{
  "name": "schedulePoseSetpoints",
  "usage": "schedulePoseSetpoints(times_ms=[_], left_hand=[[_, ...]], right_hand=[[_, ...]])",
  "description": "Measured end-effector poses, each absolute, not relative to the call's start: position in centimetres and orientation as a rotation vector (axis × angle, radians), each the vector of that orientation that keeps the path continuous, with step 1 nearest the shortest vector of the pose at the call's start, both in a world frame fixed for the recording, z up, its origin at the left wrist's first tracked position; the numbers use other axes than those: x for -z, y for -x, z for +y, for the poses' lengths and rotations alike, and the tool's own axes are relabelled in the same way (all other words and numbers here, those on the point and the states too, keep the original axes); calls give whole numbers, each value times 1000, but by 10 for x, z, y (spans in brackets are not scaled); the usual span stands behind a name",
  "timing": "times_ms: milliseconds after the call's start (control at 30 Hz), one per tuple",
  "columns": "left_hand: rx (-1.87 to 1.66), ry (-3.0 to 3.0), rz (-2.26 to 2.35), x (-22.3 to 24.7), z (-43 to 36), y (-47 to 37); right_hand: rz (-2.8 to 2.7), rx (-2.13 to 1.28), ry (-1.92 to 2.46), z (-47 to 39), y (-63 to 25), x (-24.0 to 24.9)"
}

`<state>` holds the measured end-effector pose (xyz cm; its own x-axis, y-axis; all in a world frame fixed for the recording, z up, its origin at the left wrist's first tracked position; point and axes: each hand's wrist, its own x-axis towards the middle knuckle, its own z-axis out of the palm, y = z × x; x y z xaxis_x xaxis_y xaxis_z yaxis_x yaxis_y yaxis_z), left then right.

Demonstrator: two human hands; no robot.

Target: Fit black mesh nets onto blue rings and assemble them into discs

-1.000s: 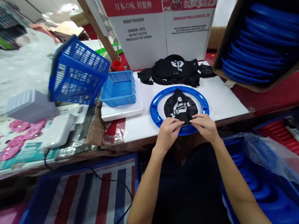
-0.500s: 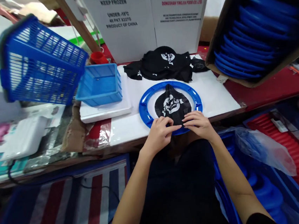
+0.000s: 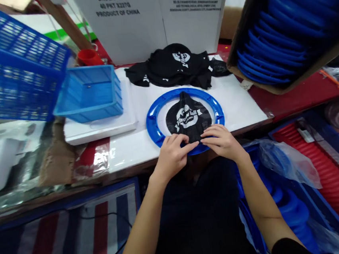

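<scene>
A blue plastic ring [image 3: 155,125] lies at the front edge of the white work surface. Inside it is a round piece of black mesh fabric [image 3: 173,116] with white lettering, its far tip reaching over the ring's back rim. At the near rim my left hand [image 3: 175,152] pinches the fabric's edge with bent fingers. Close beside it my right hand [image 3: 221,141] presses its fingertips together on the same edge. Both hands hide part of the near rim. More black printed fabric pieces [image 3: 178,68] are heaped behind the ring.
On the left, a light blue bin [image 3: 92,114] stands on a white slab, beside a tilted blue basket [image 3: 16,66]. A carton of stacked blue rings [image 3: 276,49] leans at the right. Below are crates with blue rings [image 3: 291,207] and red rings [image 3: 320,172].
The view has shifted, so the bench things sit further left and higher. Both hands stay at the ring's near rim, with the fabric's edge still between their fingers.
</scene>
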<state>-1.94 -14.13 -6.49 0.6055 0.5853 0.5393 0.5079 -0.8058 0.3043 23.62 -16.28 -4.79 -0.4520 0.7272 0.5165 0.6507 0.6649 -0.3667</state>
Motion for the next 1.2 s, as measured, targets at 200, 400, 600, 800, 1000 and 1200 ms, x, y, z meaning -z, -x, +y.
schedulePoseSetpoints(times_ms=[200,400,600,800,1000,1200], left_hand=[[-1028,-2800,853,71,-138,21],[-883,-2766,802,60,-137,26],[-883,-2608,1029,34,-120,24],[-826,-2484,1667,53,-85,-1],[-691,-2602,1017,53,-49,27],[-679,-2534,691,29,2,52]], right_hand=[[-2476,83,1045,-172,-237,30],[-2624,77,949,-179,-232,10],[-2725,-238,981,-149,-235,-15],[-2598,-399,1016,-55,-218,-28],[-2891,-470,882,19,-188,-21],[-3047,-452,1022,32,-177,-19]])
